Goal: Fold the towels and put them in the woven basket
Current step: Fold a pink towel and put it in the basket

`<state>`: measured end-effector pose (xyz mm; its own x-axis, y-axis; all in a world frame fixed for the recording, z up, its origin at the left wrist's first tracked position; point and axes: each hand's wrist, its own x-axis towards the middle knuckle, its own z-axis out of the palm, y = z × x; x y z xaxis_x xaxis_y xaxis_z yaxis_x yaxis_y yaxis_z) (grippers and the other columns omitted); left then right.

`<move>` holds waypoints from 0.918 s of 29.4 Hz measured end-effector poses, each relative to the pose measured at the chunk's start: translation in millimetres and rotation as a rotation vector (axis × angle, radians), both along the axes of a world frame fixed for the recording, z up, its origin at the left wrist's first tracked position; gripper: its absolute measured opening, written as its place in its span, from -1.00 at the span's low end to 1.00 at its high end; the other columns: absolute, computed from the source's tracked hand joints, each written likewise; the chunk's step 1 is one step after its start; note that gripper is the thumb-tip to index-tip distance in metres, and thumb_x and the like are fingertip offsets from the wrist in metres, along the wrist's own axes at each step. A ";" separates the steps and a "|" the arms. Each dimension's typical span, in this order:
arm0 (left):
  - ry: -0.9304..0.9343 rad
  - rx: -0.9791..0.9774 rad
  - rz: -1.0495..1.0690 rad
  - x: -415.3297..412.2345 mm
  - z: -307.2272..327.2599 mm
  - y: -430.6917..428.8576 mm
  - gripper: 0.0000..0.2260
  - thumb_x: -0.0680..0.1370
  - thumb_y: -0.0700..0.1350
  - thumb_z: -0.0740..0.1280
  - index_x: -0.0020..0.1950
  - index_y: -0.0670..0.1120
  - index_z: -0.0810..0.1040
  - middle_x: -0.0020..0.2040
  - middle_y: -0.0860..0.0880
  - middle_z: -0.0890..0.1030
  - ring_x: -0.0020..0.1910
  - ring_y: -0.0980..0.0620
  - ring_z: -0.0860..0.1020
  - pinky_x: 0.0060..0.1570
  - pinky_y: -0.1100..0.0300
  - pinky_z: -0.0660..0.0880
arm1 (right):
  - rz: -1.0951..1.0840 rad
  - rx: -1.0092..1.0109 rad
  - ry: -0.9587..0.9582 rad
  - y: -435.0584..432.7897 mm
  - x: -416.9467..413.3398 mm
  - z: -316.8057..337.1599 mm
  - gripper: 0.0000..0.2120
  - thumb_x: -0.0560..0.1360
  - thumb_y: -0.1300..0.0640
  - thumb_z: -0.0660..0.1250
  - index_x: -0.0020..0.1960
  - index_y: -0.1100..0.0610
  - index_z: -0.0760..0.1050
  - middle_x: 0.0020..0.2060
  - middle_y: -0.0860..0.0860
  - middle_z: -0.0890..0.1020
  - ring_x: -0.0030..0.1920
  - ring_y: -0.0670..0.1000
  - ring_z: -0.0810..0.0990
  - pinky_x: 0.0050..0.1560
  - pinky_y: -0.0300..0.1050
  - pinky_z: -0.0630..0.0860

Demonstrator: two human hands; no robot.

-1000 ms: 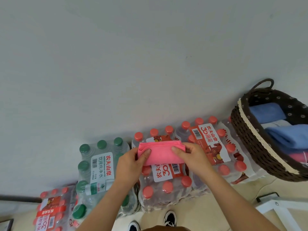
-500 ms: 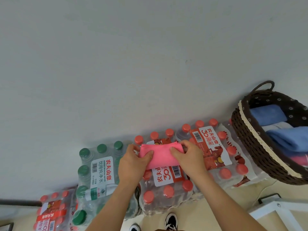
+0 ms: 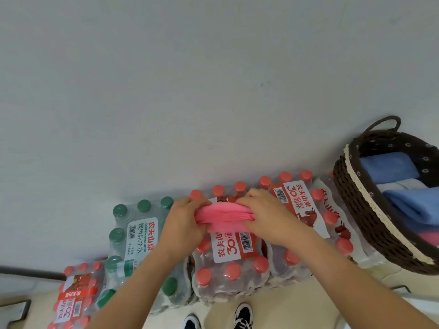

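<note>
Black-and-white shoes on the floor, near side of the shrink-wrapped pack of red-capped water bottles; that pack serves as the worktop. Over its far half are the left hand and right hand, each with fingers curled round one end of the small pink cloth towel. The towel is bunched into ridges between them.

Step judged: last fold or squaring up. To do it well: ease the squeeze, flatten the towel on the pack, line up the edges, press the crease, lift as one bundle. The caps are uneven, so the fold may slip.

Green-capped bottle pack just left of the red pack. Dark brown woven basket with cream trim just right of it, holding folded blue towels and a second pink towel.
</note>
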<state>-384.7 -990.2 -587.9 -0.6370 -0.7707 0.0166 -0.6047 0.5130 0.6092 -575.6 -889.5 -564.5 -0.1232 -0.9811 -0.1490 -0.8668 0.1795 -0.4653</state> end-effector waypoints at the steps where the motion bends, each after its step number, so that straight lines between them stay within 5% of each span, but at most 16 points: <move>1: 0.019 -0.135 -0.022 3.9 -2.7 4.4 -0.59 0.28 -0.28 0.42 0.10 -0.02 0.58 -0.02 0.00 0.54 -0.05 0.03 0.42 -0.08 0.26 0.33 | 0.017 -0.119 0.108 3.0 2.2 -3.6 -0.69 0.45 0.18 0.35 0.18 0.00 0.49 0.00 -0.09 0.47 0.05 -0.05 0.41 0.10 -0.10 0.40; 5: -0.047 -0.375 -0.137 22.3 -24.4 33.9 -0.61 0.21 -0.23 0.44 -0.03 -0.01 0.43 -0.06 0.01 0.45 -0.11 -0.01 0.37 -0.20 0.08 0.43 | 0.087 -0.317 0.343 28.5 21.8 -39.4 -0.65 0.33 0.26 0.18 0.08 0.03 0.46 -0.08 -0.03 0.48 -0.05 0.04 0.42 -0.12 -0.05 0.36; 9: -0.056 -0.292 -0.141 32.9 -28.6 51.1 -0.80 0.32 -0.01 0.34 -0.09 0.02 0.48 -0.06 0.10 0.46 -0.09 0.02 0.41 -0.15 0.06 0.42 | 0.014 -0.304 0.270 58.7 32.5 -58.4 -0.69 0.35 0.05 0.30 0.09 -0.02 0.46 -0.06 -0.08 0.49 -0.05 0.01 0.46 -0.06 -0.06 0.29; 12: 0.031 -0.165 -0.017 31.7 -22.1 55.5 -0.84 0.45 0.13 0.29 -0.18 0.06 0.48 -0.19 0.18 0.49 -0.19 0.11 0.43 -0.19 0.11 0.43 | -0.081 -0.328 0.216 56.8 39.5 -49.6 -0.80 0.48 -0.15 0.22 -0.09 -0.08 0.54 -0.19 -0.16 0.51 -0.14 -0.05 0.48 -0.07 -0.04 0.26; 15: 0.091 0.000 0.169 23.0 -19.6 53.3 -0.81 0.48 0.05 0.37 0.01 0.03 0.48 -0.30 0.10 0.50 -0.27 0.10 0.47 -0.26 0.08 0.46 | -0.187 -0.238 0.240 40.4 40.8 -40.5 -0.66 0.52 -0.20 0.16 -0.28 -0.04 0.52 -0.29 -0.14 0.53 -0.21 -0.06 0.49 -0.06 0.01 0.26; 18: 0.043 0.056 0.177 13.6 -20.5 50.3 -0.54 0.46 -0.05 0.44 0.32 0.01 0.40 -0.27 0.07 0.48 -0.24 0.07 0.46 -0.26 0.18 0.36 | -0.284 -0.091 0.124 31.1 40.1 -34.7 -0.78 0.46 -0.21 0.30 -0.09 -0.08 0.42 -0.07 -0.13 0.49 0.01 -0.03 0.46 0.04 0.00 0.28; 22: -0.009 0.048 0.156 16.9 -26.2 47.2 -0.45 0.42 -0.01 0.47 0.38 0.02 0.39 0.01 0.00 0.39 0.04 -0.02 0.39 0.02 0.20 0.29 | -0.352 -0.009 -0.024 34.3 36.6 -34.7 -0.23 0.39 -0.14 0.43 0.48 -0.11 0.12 0.39 -0.03 0.24 0.37 0.05 0.21 0.35 0.09 0.27; 24: -0.008 0.058 0.137 21.2 -28.1 46.9 -0.43 0.40 -0.01 0.49 0.37 0.05 0.39 0.05 0.01 0.33 0.08 -0.01 0.34 0.07 0.21 0.26 | -0.338 0.022 -0.131 37.9 37.5 -37.6 -0.24 0.40 -0.07 0.44 0.50 -0.08 0.15 0.47 -0.09 0.18 0.44 0.03 0.17 0.42 0.13 0.22; 27: 0.047 0.121 0.074 25.5 -26.9 50.9 -0.48 0.36 -0.06 0.50 0.25 0.06 0.38 0.06 0.06 0.42 0.08 0.01 0.40 0.03 0.15 0.36 | -0.381 -0.002 -0.169 45.8 42.5 -38.4 -0.46 0.35 -0.02 0.49 0.27 -0.10 0.36 0.25 -0.17 0.43 0.27 -0.04 0.41 0.26 0.10 0.37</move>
<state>-359.2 -939.4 -614.8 -0.5789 -0.8138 -0.0509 -0.6079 0.3891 0.6922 -533.1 -843.7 -602.8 -0.4513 -0.8705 -0.1962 -0.6497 0.4713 -0.5965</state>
